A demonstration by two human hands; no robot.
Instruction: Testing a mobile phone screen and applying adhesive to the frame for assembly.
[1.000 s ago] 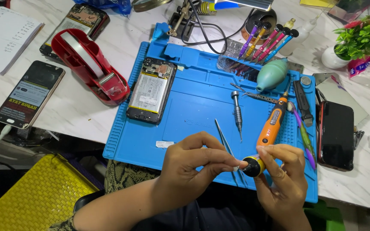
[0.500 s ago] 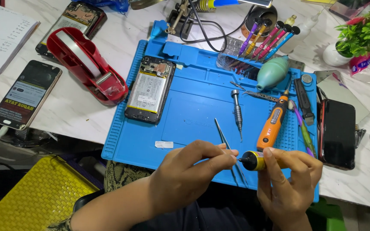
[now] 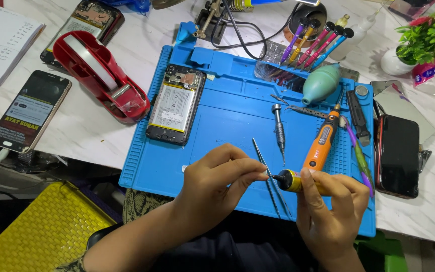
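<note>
An opened phone, tweezers and an orange electric screwdriver are lying on the blue mat. A small yellow tube is being gripped by the closed right hand above the mat's front edge, while its black tip is being pinched by the left hand.

1. Right hand gripped a small yellow tube with a black nozzle, near the front edge of the blue mat.
2. Left hand pinched at the nozzle tip, thumb and forefinger together.
3. Tweezers lay on the mat just under the hands.
4. Orange electric screwdriver lay towards the mat's right edge; a steel driver just left of it.
5. Opened phone lay back-up near the mat's left edge.
6. Red tape dispenser sat on the marble table, off the mat's left edge.
</note>
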